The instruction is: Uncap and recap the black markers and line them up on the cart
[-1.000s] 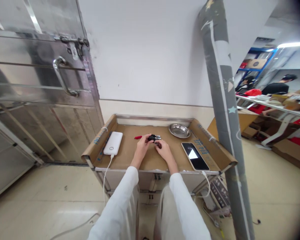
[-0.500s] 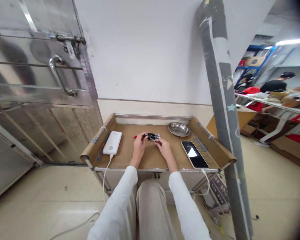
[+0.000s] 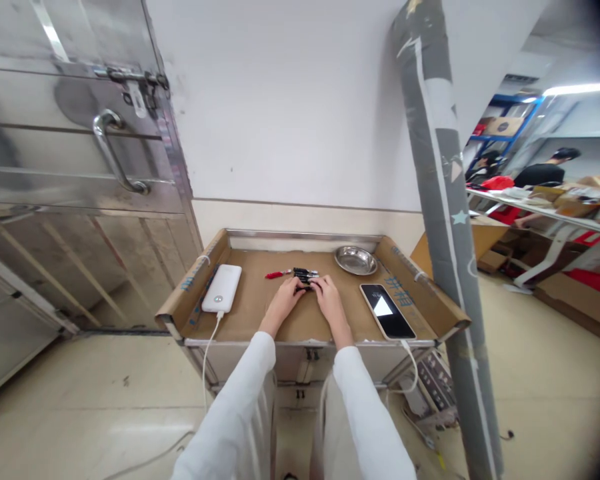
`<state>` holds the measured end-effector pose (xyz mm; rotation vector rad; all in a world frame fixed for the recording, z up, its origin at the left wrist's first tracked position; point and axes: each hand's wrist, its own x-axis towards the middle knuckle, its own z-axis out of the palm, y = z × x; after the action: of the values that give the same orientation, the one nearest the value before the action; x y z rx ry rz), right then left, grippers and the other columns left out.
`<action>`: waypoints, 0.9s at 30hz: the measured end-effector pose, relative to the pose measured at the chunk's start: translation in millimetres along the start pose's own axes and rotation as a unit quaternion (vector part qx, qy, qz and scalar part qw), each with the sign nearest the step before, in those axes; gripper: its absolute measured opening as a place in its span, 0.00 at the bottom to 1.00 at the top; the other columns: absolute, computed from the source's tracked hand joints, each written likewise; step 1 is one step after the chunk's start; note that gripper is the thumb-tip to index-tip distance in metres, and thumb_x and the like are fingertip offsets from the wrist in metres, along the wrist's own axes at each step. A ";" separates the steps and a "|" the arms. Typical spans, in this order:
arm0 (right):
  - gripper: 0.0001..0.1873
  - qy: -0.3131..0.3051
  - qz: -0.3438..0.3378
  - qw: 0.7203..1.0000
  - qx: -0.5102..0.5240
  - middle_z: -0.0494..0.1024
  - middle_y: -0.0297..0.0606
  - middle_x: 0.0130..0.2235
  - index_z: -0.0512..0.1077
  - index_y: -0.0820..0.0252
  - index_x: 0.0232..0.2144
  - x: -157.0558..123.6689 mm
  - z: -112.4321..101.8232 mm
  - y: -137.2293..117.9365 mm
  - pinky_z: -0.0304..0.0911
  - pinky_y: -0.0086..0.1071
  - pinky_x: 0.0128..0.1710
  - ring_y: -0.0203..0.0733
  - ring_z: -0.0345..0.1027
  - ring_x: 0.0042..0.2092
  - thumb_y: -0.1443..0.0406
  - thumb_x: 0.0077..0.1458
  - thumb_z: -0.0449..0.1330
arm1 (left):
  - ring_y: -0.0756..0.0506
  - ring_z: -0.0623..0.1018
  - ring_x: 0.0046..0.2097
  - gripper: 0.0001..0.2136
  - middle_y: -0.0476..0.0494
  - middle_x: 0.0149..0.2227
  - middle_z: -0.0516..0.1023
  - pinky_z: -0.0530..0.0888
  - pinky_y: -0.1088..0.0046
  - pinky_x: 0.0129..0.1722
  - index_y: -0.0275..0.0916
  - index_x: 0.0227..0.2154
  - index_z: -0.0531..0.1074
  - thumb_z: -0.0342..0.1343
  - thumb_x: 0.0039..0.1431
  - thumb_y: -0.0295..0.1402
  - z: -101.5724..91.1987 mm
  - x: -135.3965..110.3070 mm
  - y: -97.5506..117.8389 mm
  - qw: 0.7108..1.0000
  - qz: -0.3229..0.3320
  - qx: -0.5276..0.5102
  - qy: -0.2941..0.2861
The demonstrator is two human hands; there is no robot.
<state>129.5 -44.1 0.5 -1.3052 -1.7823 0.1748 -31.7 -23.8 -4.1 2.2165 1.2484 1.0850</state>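
Note:
My left hand [image 3: 284,301] and my right hand [image 3: 329,299] lie close together on the cardboard-lined cart top [image 3: 250,307]. Their fingers curl round a small black object [image 3: 306,275] between them, too small to name. A red pen-like thing [image 3: 275,274] lies just left of it on the cardboard. Both arms wear white sleeves.
A white power bank [image 3: 222,288] with a cable lies at the cart's left, a phone [image 3: 385,310] with a lit screen at its right, a steel dish [image 3: 355,260] behind. A grey wrapped pillar [image 3: 440,200] stands right, a steel door [image 3: 75,153] left. People sit at a far table.
Both hands have lowered toward the cardboard and drawn closer together over the black object. The red thing now lies free on the cardboard, left of my hands.

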 end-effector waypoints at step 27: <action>0.09 -0.007 0.005 1.000 -0.017 0.70 0.39 0.36 0.71 0.58 0.34 -0.9 2.9 6.1 0.61 0.34 0.40 0.40 0.65 0.35 0.68 0.56 0.50 | 0.46 0.73 0.35 0.03 0.43 0.36 0.71 0.70 0.70 0.37 0.38 0.34 0.66 0.49 0.58 0.26 -6.9 -4.1 16.7 0.990 -0.040 0.132 0.030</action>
<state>131.7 -41.1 -5.2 -1.3402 -1.7973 0.1613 -29.0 -36.6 9.1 2.3146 1.5733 1.0117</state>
